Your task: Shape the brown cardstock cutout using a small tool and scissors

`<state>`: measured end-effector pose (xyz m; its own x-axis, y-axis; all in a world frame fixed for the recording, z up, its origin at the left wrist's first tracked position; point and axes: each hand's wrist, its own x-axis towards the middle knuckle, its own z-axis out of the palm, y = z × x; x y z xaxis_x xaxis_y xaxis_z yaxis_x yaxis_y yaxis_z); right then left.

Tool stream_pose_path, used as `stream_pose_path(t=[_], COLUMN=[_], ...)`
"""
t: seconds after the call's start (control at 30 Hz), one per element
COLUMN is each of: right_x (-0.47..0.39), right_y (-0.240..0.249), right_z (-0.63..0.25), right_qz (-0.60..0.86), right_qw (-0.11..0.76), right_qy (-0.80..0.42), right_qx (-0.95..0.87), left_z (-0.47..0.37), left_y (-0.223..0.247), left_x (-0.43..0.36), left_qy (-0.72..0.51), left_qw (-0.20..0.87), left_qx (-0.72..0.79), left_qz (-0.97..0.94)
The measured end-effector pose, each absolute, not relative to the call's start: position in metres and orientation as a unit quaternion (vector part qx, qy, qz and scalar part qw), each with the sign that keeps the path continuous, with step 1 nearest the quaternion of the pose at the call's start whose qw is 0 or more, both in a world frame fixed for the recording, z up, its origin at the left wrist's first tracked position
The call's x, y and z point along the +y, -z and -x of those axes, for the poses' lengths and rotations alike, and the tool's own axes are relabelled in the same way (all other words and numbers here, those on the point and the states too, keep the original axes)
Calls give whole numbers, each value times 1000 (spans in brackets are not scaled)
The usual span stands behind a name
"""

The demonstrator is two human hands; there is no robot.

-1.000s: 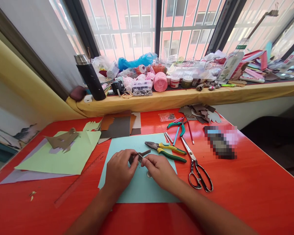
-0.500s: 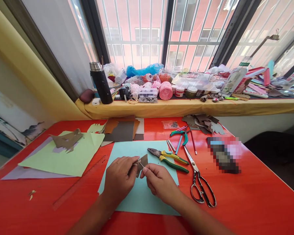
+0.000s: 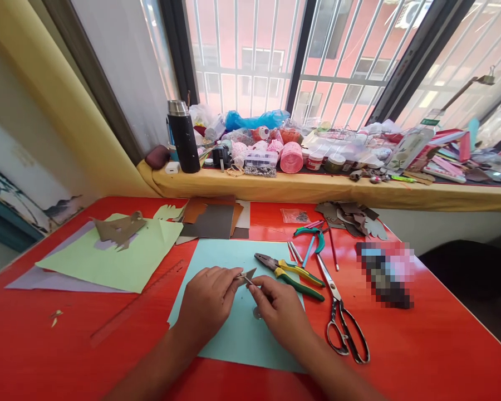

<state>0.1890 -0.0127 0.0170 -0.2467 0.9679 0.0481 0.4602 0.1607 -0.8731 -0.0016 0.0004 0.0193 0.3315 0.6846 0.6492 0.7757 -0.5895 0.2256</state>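
Note:
My left hand (image 3: 211,295) is closed on a small grey-brown leather piece (image 3: 249,274), whose pointed end sticks out past the fingertips. My right hand (image 3: 281,306) pinches a thin, pale stick-like thing (image 3: 247,280) that meets the leather; its exact kind is too small to tell. Both hands are close together above a light blue sheet (image 3: 229,345). A small round clear or metallic disc (image 3: 257,313) lies on the sheet, partly hidden by my right hand. Just beyond the right hand rest combination pliers (image 3: 290,273) with yellow and green handles.
Large scissors (image 3: 338,312) lie to the right, near teal-handled pliers (image 3: 319,236) and pencils (image 3: 333,250). Leather sheets (image 3: 212,223) and scraps (image 3: 350,217) sit at the back. Green paper (image 3: 121,273) and a clear ruler (image 3: 137,301) are left. A cluttered sill holds a black flask (image 3: 183,142).
The leather piece has tilted flatter between my hands, and my right hand has shifted slightly. The round disc now shows beside it. The whole view has turned a little to the left.

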Motion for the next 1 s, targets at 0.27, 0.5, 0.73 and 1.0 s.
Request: stream_pose_path(t=[0.27,0.5,0.73,1.0], right_x=[-15,-16,-15,-14], right_y=[-18,-16,-17,-15], right_z=[-187,-184,-184,-182], right_qz=[525,493,542,552], right_qw=[315,326,308,304], right_qy=[-361,-537,-445,-376], right_qx=[-703,-601,-642,-679], left_z=[-1,-2,0,-1], left_y=[-27,-27,-21,-14], left_x=[-3,-4,-1,3], left_qy=[361,370,356,289], left_qw=[37,42,99,179], left_qx=[-457,-461,-444,-426], left_qz=[812,805,816,839])
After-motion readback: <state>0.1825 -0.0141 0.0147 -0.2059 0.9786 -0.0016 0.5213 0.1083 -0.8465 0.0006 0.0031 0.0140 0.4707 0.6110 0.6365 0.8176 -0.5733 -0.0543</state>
